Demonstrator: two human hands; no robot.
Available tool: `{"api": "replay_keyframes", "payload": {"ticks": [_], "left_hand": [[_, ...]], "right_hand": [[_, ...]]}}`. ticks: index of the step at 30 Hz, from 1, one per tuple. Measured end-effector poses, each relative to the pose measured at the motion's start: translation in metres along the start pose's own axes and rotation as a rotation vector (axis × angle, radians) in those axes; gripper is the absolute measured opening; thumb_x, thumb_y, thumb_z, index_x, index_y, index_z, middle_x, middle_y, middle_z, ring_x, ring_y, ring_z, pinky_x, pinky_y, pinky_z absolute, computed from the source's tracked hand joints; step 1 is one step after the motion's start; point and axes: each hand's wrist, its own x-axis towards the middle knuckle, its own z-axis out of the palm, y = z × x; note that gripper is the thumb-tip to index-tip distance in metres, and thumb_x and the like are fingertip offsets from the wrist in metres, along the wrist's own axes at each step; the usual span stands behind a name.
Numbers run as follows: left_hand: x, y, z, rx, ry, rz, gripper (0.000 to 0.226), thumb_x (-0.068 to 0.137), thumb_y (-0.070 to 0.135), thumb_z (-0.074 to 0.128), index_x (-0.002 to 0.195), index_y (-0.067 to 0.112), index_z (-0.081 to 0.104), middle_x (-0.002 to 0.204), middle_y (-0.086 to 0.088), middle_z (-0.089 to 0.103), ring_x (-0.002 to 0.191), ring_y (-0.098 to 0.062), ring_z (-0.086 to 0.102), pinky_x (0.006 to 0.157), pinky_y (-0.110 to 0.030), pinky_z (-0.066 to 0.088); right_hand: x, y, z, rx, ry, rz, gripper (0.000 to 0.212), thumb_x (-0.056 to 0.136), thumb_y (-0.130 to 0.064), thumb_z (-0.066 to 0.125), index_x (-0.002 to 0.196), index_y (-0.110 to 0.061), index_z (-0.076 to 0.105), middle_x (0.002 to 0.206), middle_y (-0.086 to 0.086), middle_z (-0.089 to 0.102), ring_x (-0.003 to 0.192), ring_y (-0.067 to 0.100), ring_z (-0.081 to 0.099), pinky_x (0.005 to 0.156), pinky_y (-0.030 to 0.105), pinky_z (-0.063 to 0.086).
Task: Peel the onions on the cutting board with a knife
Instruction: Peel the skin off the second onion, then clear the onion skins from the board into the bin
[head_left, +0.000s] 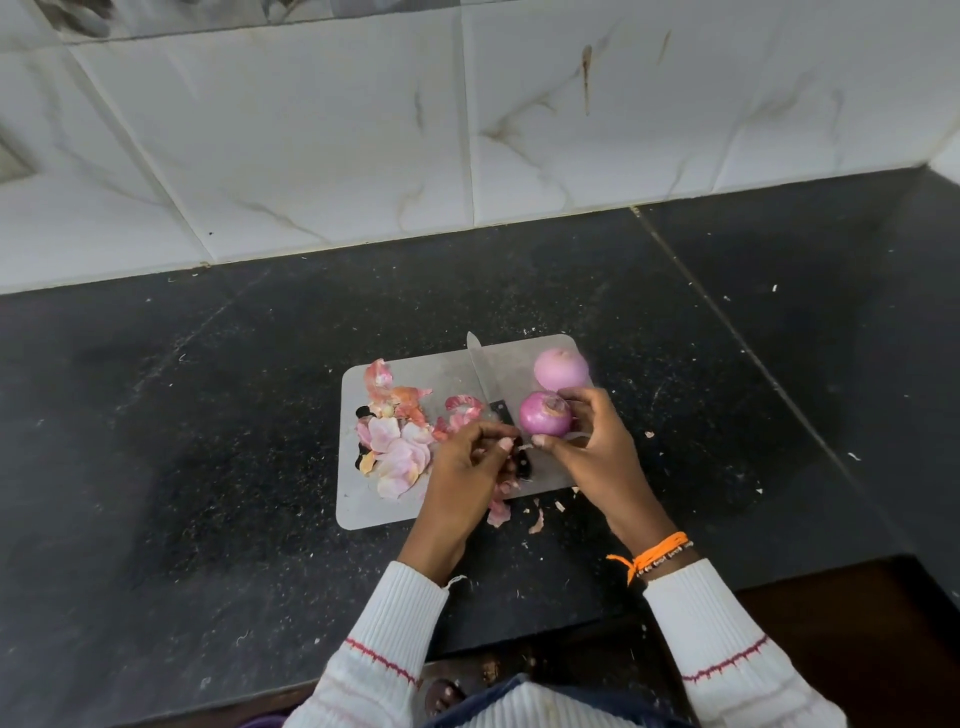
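Note:
A grey cutting board (363, 499) lies on the black counter. My right hand (592, 447) grips a purple onion (543, 415) just above the board. Beside it, my left hand (467, 462) pinches a thin strip of skin (522, 447) that runs toward the onion. A second, paler onion (561, 368) sits at the board's far right corner. The knife (480, 374) lies flat on the board, blade pointing away from me, its dark handle partly hidden under my left hand. Neither hand holds it.
A heap of pink onion peels (397, 441) covers the board's left half, and a few scraps (498, 514) lie on the counter by its near edge. The tiled wall (467, 130) rises behind. The counter's front edge (519, 652) is close to my sleeves.

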Motion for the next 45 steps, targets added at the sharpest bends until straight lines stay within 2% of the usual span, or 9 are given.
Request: {"api": "replay_keyframes", "payload": {"ticks": [4, 8, 14, 18, 22, 26, 31, 36, 45], "left_hand": [[0.002, 0.001, 0.006, 0.047, -0.044, 0.026, 0.017, 0.094, 0.005, 0.049, 0.102, 0.008, 0.064, 0.092, -0.001, 0.065, 0.069, 0.008, 0.060, 0.062, -0.008, 0.049], [0.003, 0.002, 0.008, 0.030, -0.055, 0.024, 0.020, 0.096, 0.005, 0.045, 0.098, 0.012, 0.063, 0.091, 0.001, 0.065, 0.064, 0.008, 0.059, 0.060, -0.009, 0.050], [0.002, -0.002, 0.005, 0.014, -0.021, 0.005, 0.024, 0.096, 0.004, 0.044, 0.092, 0.017, 0.065, 0.088, 0.001, 0.066, 0.072, -0.011, 0.060, 0.065, -0.024, 0.052], [0.002, -0.003, -0.001, 0.019, 0.034, 0.009, 0.028, 0.095, 0.002, 0.044, 0.088, 0.020, 0.064, 0.089, 0.005, 0.067, 0.078, -0.008, 0.062, 0.071, -0.018, 0.052], [-0.002, -0.006, -0.010, 0.065, 0.088, -0.021, 0.020, 0.092, 0.004, 0.052, 0.089, 0.020, 0.064, 0.088, 0.002, 0.066, 0.080, -0.013, 0.061, 0.078, -0.035, 0.055], [-0.007, -0.009, -0.021, 0.119, 0.137, -0.057, 0.017, 0.090, 0.007, 0.057, 0.086, 0.023, 0.063, 0.085, 0.001, 0.063, 0.082, -0.019, 0.059, 0.077, -0.039, 0.056], [-0.011, -0.014, -0.029, 0.120, 0.188, -0.061, 0.017, 0.089, 0.006, 0.058, 0.083, 0.021, 0.063, 0.079, 0.001, 0.062, 0.076, -0.017, 0.057, 0.072, -0.033, 0.051], [-0.012, -0.016, -0.029, 0.124, 0.175, -0.050, 0.023, 0.089, 0.004, 0.056, 0.081, 0.024, 0.063, 0.083, -0.001, 0.064, 0.075, -0.016, 0.055, 0.070, -0.029, 0.049], [-0.013, -0.014, -0.024, 0.144, 0.148, -0.042, 0.017, 0.091, 0.005, 0.054, 0.086, 0.019, 0.064, 0.086, -0.001, 0.063, 0.078, -0.014, 0.055, 0.068, -0.025, 0.049]], "right_hand": [[0.008, 0.019, -0.007, -0.259, 0.182, -0.023, 0.047, 0.070, -0.010, 0.078, 0.103, -0.021, 0.046, 0.110, 0.003, 0.058, 0.102, 0.018, 0.056, 0.079, 0.027, 0.050], [0.012, 0.031, -0.008, -0.374, 0.257, 0.018, 0.046, 0.070, -0.014, 0.078, 0.104, -0.018, 0.046, 0.110, 0.006, 0.057, 0.102, 0.022, 0.052, 0.081, 0.039, 0.051], [0.010, 0.024, -0.005, -0.602, 0.295, -0.044, 0.052, 0.072, -0.024, 0.077, 0.116, -0.014, 0.049, 0.120, 0.005, 0.044, 0.108, 0.020, 0.042, 0.084, 0.025, 0.038], [0.003, 0.010, 0.017, -0.525, 0.102, -0.277, 0.013, 0.083, -0.006, 0.063, 0.094, -0.011, 0.060, 0.093, -0.004, 0.053, 0.089, 0.014, 0.055, 0.070, 0.010, 0.037], [-0.003, 0.020, 0.039, -0.656, -0.036, -0.281, 0.018, 0.084, -0.014, 0.062, 0.101, -0.012, 0.059, 0.103, 0.003, 0.057, 0.095, 0.016, 0.055, 0.076, 0.025, 0.050], [-0.004, 0.022, 0.045, -0.765, -0.020, -0.265, 0.029, 0.082, -0.019, 0.066, 0.107, -0.015, 0.052, 0.110, 0.004, 0.056, 0.102, 0.017, 0.054, 0.079, 0.024, 0.048], [-0.004, 0.006, 0.043, -0.428, -0.040, -0.092, 0.045, 0.075, -0.021, 0.074, 0.111, -0.014, 0.047, 0.095, -0.002, 0.058, 0.084, 0.009, 0.057, 0.065, 0.012, 0.043], [-0.008, -0.008, 0.041, -0.072, -0.087, 0.158, 0.048, 0.078, -0.012, 0.068, 0.113, -0.021, 0.037, 0.101, -0.008, 0.051, 0.092, 0.006, 0.052, 0.081, 0.025, 0.045], [-0.006, -0.003, 0.035, -0.131, -0.103, 0.215, 0.033, 0.077, -0.017, 0.073, 0.102, -0.015, 0.051, 0.090, 0.000, 0.063, 0.084, 0.013, 0.063, 0.075, 0.032, 0.056]]}}
